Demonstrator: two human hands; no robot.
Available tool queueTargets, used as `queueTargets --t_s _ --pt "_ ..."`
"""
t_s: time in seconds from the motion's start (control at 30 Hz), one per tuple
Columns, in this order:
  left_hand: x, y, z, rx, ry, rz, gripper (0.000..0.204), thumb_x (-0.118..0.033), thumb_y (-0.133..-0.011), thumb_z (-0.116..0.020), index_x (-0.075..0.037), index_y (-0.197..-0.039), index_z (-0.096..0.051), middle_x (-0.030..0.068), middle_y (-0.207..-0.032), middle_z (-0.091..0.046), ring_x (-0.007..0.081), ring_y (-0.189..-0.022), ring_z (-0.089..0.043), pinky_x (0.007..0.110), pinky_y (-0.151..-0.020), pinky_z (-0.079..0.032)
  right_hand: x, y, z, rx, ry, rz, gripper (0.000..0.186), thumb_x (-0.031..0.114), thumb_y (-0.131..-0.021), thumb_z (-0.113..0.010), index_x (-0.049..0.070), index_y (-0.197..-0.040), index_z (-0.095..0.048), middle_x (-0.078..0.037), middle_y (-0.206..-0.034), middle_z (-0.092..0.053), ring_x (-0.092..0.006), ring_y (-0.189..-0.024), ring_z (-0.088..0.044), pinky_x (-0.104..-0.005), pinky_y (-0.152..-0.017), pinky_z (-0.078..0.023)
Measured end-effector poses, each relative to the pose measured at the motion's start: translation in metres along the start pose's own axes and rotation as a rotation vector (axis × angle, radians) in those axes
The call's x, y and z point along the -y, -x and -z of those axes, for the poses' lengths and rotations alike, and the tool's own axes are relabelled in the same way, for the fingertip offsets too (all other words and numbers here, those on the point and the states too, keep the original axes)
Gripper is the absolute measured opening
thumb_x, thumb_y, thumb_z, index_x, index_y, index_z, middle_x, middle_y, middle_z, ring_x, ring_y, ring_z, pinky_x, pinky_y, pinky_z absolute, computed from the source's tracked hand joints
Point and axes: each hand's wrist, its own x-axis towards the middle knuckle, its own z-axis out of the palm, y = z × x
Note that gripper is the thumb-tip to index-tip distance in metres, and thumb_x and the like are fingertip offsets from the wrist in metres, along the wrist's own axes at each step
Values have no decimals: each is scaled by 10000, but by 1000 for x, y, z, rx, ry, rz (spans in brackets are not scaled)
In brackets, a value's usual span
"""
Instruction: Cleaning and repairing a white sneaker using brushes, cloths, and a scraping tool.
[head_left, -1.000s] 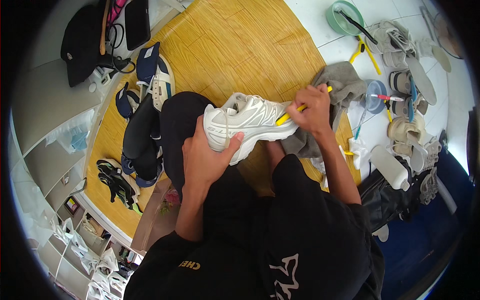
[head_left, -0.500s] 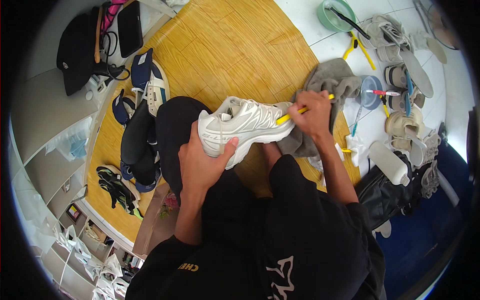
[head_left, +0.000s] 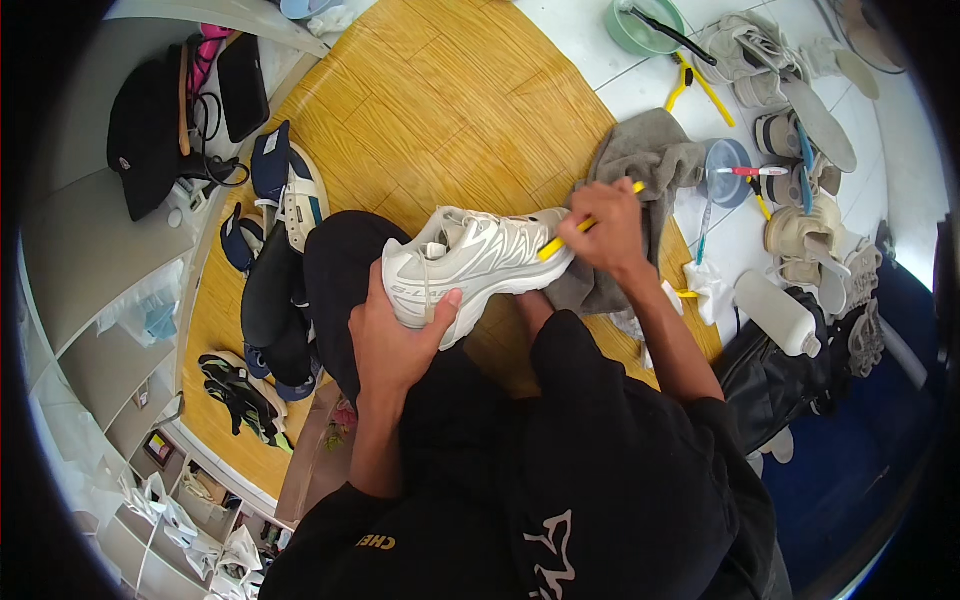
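My left hand (head_left: 395,335) grips the heel of a white sneaker (head_left: 470,260) held over my lap, thumb on its side. My right hand (head_left: 605,225) is closed around a yellow brush (head_left: 555,246), whose head touches the shoe's side near the toe. A grey cloth (head_left: 630,140) lies behind my right hand and under the shoe's toe end. The shoe's far side is hidden.
Several shoes (head_left: 290,195) stand on the wooden mat (head_left: 430,100) at left, beside shelves (head_left: 85,290) with a cap (head_left: 140,130) and phone (head_left: 242,85). At right are a green bowl (head_left: 640,20), blue cup (head_left: 725,175), white bottle (head_left: 775,310) and more shoes (head_left: 800,240).
The whole view has shifted slightly. Shoe, both hands and brush appear a little further left in the picture; both grips are the same, and the brush stays at the shoe's side.
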Motion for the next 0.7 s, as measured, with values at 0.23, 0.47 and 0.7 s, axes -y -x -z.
queueTargets --t_s 0.23,0.47,0.7 --pt "-1 0 -1 -1 10 -20 632 -363 -778 -805 12 -1222 -557 200 -993 -727 317 -926 -728 383 -796 -564 0 5 0 -34 9 -10 202 161 -635 -663 112 -553 -485 -32 -564 -500 -238 -555 -489 -382 -624 -295" --pt "1 -4 6 25 11 -89 602 -355 -782 -809 9 -1202 -577 190 -1015 -728 291 -954 -726 366 -820 -552 -29 19 57 -385 366 -238 219 296 -891 -656 132 -755 -708 -43 -707 -659 -266 -700 -602 -444 -686 -382" --pt "-1 -12 4 67 6 -138 594 -346 -789 -809 15 -1200 -580 184 -1049 -724 271 -989 -716 363 -860 -537 -75 71 165 -268 663 -798 191 254 -932 -571 89 -941 -667 -148 -863 -706 -357 -833 -662 -502 -709 -456"
